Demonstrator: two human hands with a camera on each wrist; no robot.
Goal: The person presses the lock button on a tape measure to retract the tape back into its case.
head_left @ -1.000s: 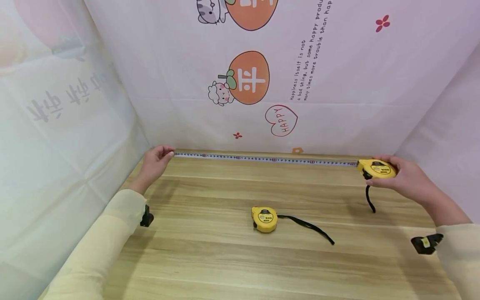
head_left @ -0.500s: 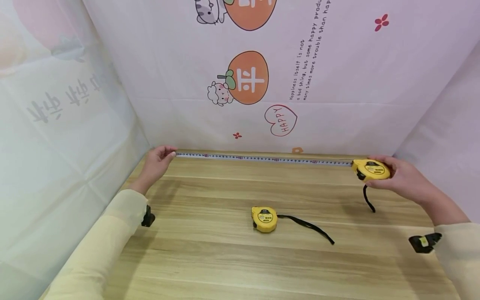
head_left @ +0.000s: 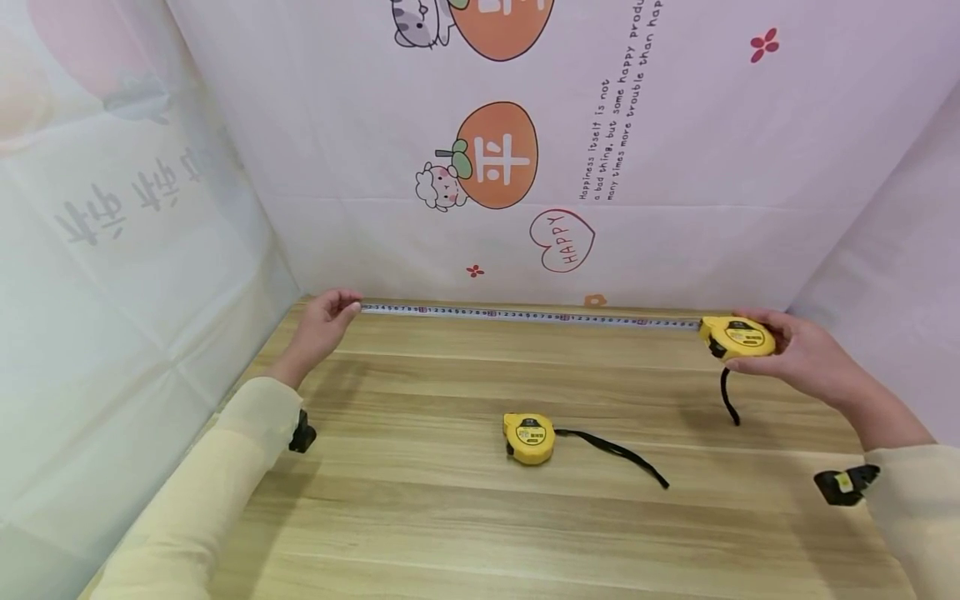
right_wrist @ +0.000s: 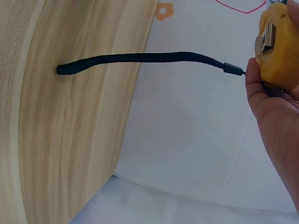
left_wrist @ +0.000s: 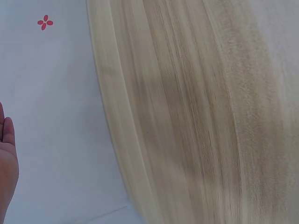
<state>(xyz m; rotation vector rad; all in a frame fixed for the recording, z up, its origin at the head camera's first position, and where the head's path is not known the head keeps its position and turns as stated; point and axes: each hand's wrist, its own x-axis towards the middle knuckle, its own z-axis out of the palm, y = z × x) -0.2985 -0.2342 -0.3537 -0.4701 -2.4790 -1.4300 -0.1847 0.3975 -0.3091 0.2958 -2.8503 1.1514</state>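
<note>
My right hand (head_left: 806, 354) grips a yellow tape measure (head_left: 742, 337) near the back right of the table; its black wrist strap (right_wrist: 140, 57) hangs down. From the case a white blade (head_left: 525, 316) with printed numbers runs left along the back of the table. At its far end my left hand (head_left: 322, 327) pinches the tip between thumb and fingers. Only part of the left hand (left_wrist: 7, 163) shows at the edge of the left wrist view, and the blade is out of sight there. A second yellow tape measure (head_left: 529, 439) lies on the table between the arms, its black strap (head_left: 615, 451) stretched rightward.
The wooden table (head_left: 420, 517) meets a printed cloth wall (head_left: 360, 167) at the back. Cloth walls also stand at the left (head_left: 112, 333) and right (head_left: 907, 275). Each wrist wears a small black camera.
My left hand has shifted slightly right with the blade's tip, and my right hand slightly left with the case. The exposed blade is shorter. The second tape measure has stayed put.
</note>
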